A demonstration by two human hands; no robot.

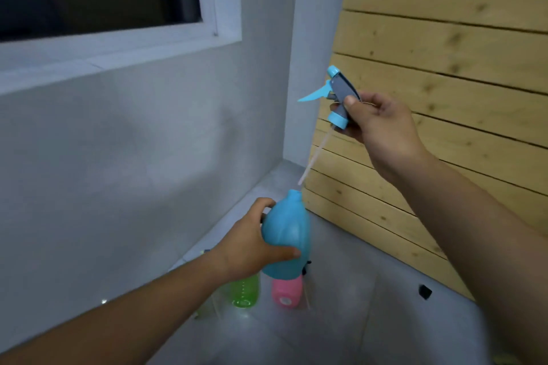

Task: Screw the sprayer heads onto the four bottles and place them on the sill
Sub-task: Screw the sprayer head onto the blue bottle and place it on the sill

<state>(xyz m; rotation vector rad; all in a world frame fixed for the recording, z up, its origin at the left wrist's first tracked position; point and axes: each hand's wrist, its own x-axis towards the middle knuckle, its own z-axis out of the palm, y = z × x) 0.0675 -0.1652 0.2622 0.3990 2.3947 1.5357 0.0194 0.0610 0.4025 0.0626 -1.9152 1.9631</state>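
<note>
- My left hand (pixel 252 241) is wrapped tight around the blue bottle (pixel 286 241), so that grip is clamped on it.
- The blue bottle is up in the air, tipped a little, and its open neck points up.
- My right hand (pixel 382 127) pinches the blue sprayer head (pixel 338 98), so that grip is shut on it too.
- The sprayer head is high above the bottle, near the wooden wall (pixel 444 68).
- Its thin tube (pixel 314 155) hangs down, and the tip is just above the bottle's neck, not inside.
- On the grey floor (pixel 355 320) below I see a green bottle (pixel 244 290) and a pink bottle (pixel 286 292), near each other.
- The window sill (pixel 89 64) is up on the left, well apart from the bottles.
</note>
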